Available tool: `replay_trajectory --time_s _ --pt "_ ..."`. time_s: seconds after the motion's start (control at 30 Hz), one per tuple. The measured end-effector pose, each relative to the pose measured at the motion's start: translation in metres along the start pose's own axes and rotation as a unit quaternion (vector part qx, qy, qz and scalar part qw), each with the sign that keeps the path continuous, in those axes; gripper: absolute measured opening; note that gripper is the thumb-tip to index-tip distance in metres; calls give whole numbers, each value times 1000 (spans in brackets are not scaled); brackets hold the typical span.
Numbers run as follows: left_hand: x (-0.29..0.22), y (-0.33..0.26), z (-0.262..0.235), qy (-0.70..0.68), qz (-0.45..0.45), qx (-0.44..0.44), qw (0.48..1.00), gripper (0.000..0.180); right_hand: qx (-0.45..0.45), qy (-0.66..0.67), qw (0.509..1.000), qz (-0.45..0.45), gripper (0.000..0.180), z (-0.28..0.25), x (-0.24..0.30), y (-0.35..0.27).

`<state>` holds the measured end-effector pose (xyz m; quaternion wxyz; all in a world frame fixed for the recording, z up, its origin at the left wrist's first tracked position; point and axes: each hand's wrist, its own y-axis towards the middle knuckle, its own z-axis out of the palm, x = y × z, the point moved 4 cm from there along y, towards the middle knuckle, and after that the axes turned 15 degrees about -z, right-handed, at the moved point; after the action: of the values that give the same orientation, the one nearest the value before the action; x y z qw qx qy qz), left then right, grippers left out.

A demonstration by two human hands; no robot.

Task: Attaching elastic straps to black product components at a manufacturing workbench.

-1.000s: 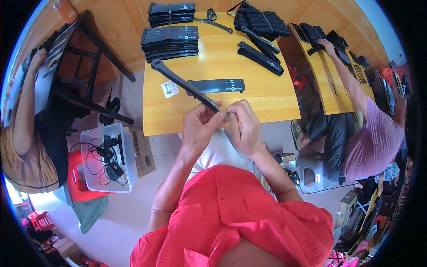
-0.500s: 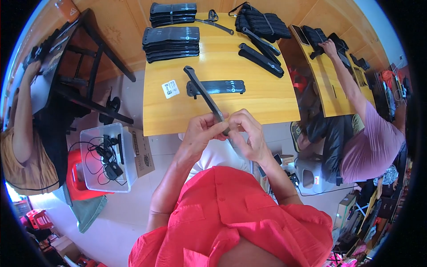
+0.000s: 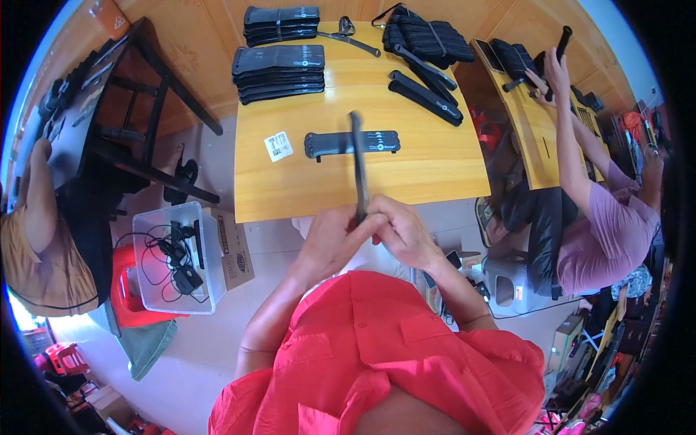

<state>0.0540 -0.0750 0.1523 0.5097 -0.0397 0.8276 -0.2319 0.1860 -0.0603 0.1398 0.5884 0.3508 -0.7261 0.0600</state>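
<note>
My left hand (image 3: pixel 328 241) and my right hand (image 3: pixel 407 230) meet just off the table's near edge. Both are closed around the near end of a long, narrow black strip (image 3: pixel 359 163) with a rounded tip, seen nearly edge-on and slightly blurred. Its far part rises over the table, in front of a flat black strip-shaped piece (image 3: pixel 333 143) with white print that lies crosswise. My fingers hide the end they grip. Left of the flat piece lies a white printed label (image 3: pixel 278 146).
Stacked black pieces (image 3: pixel 279 71) stand at the back left of the yellow table (image 3: pixel 290 192); a bundle (image 3: pixel 428 40) and loose strips (image 3: pixel 426 98) lie back right. A clear bin of cables (image 3: pixel 210 293) is at left. One person works on each side, the right one (image 3: pixel 609 232) holding a black strip.
The held strip has swung from leaning left to nearly upright, and my right hand has closed in beside my left. The person on the right has raised a black strip.
</note>
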Motion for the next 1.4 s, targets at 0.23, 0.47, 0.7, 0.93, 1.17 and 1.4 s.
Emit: replay_trajectory --time_s 0.23,0.47,0.7,0.93,1.17,1.4 --pt "-9 -16 -1 -38 63 56 996 32 4 166 984 65 13 -3 8 -9" --pt "16 -23 -3 -33 32 179 983 40 41 264 952 150 22 -3 17 -22" --pt "52 -37 -45 -158 -62 212 962 46 -42 224 939 257 21 -49 -9 -33" --pt "77 -45 -74 -174 -65 218 958 44 -28 226 935 271 21 -79 -20 -33" --pt "118 -65 -114 -242 -109 156 951 45 -93 198 923 316 18 -130 -48 -51" --pt "136 -90 -129 -230 -114 164 953 48 -23 234 894 381 13 -118 -50 -60"
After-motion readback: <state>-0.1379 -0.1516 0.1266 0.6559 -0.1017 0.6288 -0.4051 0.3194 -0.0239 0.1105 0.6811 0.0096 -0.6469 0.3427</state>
